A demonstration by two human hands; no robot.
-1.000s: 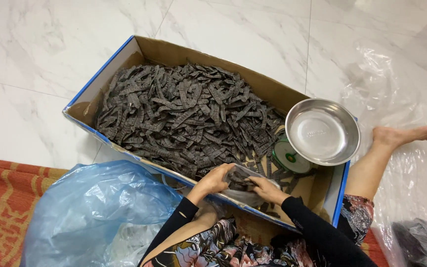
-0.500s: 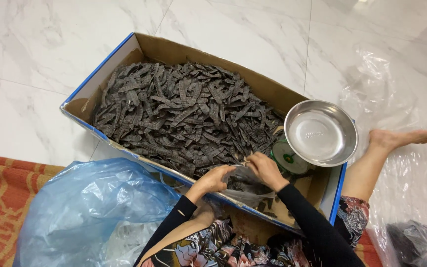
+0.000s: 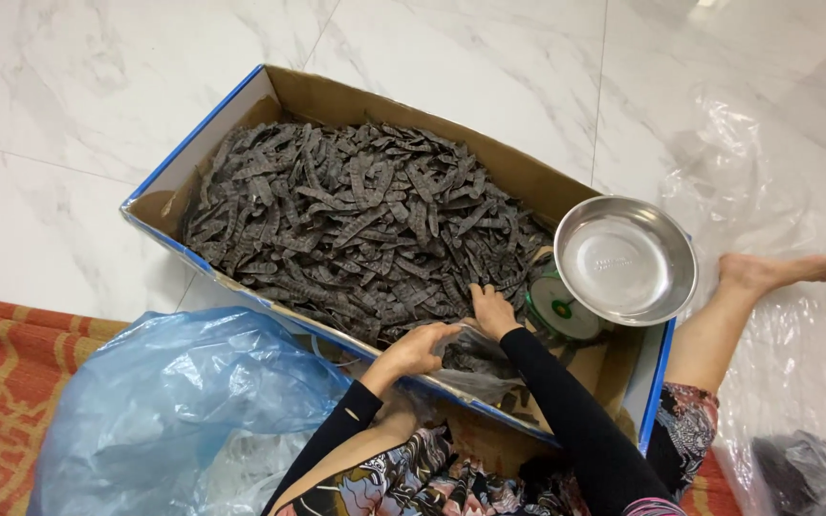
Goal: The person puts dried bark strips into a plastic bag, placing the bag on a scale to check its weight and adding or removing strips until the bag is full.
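One camera is sitting on the person's head, looking straight down, close above the cardboard box [image 3: 241,105] and floor [image 3: 69,86].
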